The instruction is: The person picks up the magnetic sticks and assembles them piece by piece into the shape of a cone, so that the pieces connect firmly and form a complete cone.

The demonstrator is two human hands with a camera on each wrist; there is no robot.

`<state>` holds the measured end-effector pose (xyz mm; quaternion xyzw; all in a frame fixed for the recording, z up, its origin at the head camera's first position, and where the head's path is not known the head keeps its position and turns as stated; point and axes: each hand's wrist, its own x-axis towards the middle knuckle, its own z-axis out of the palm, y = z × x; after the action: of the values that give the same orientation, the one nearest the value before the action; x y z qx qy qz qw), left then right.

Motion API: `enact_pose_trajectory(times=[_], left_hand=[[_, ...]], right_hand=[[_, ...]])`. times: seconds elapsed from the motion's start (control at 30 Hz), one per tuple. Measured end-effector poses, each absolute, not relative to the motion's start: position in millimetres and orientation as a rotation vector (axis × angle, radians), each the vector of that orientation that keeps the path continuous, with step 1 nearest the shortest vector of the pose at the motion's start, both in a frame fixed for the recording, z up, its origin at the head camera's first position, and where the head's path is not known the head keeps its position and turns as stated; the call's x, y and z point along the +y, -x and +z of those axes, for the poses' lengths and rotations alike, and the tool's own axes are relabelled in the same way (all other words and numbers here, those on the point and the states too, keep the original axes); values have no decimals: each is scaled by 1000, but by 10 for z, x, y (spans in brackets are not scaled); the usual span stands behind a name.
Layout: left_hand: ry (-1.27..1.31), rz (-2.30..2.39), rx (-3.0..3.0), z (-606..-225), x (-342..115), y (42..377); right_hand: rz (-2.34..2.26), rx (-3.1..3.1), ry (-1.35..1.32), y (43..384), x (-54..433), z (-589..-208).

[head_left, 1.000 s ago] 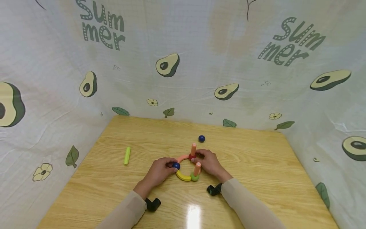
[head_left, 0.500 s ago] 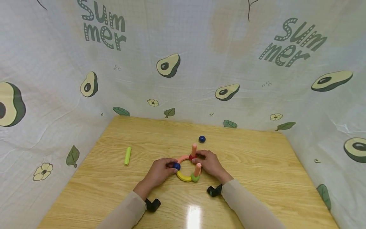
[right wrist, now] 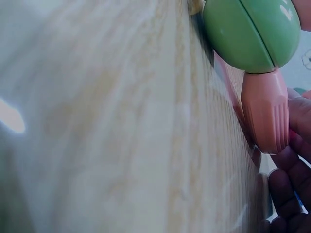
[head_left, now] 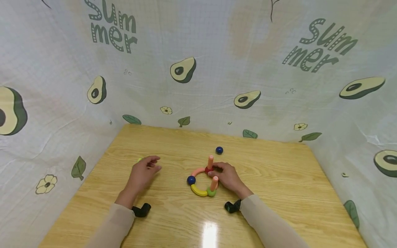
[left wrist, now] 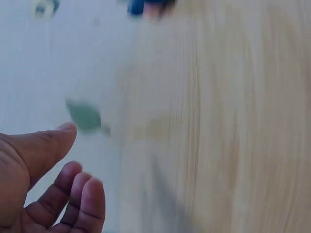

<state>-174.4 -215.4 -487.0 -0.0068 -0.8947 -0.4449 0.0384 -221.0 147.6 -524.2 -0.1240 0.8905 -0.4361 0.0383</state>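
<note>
A ring of curved rods and balls lies on the table: a blue ball [head_left: 191, 180], a yellow curved rod [head_left: 199, 191], a green ball [head_left: 211, 192], a red ball [head_left: 208, 170] and a salmon curved rod [head_left: 197, 171]. Straight salmon rods stand upright on the red ball and the green ball. My right hand [head_left: 228, 176] pinches the red ball between thumb and fingers. Away to the ring's left, my left hand [head_left: 142, 175] is relaxed and holds nothing. It covers most of a yellow-green rod [head_left: 140, 159]; only the rod's far end shows.
Behind the ring lies a second blue ball [head_left: 219, 150]. A cloth [head_left: 211, 51] printed with avocados and leaves hangs around the back and sides of the wooden table [head_left: 279, 179]. Each wrist wears a black camera mount.
My left hand has let go of the ring's blue ball and moved left to the yellow-green rod. My right hand stays at the red ball.
</note>
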Motion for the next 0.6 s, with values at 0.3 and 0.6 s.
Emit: enact_pose_trajectory(times=[0.3,0.6], left_hand=[[-213,-1263,-2771,-4919,-2734,1777],[-255,-1225,-2869,-5017,-2757,1806]], right_hand=[[-1330,2746,373,2207,1475,-5225],[-1317,2752,381,2182,1456,-5196]])
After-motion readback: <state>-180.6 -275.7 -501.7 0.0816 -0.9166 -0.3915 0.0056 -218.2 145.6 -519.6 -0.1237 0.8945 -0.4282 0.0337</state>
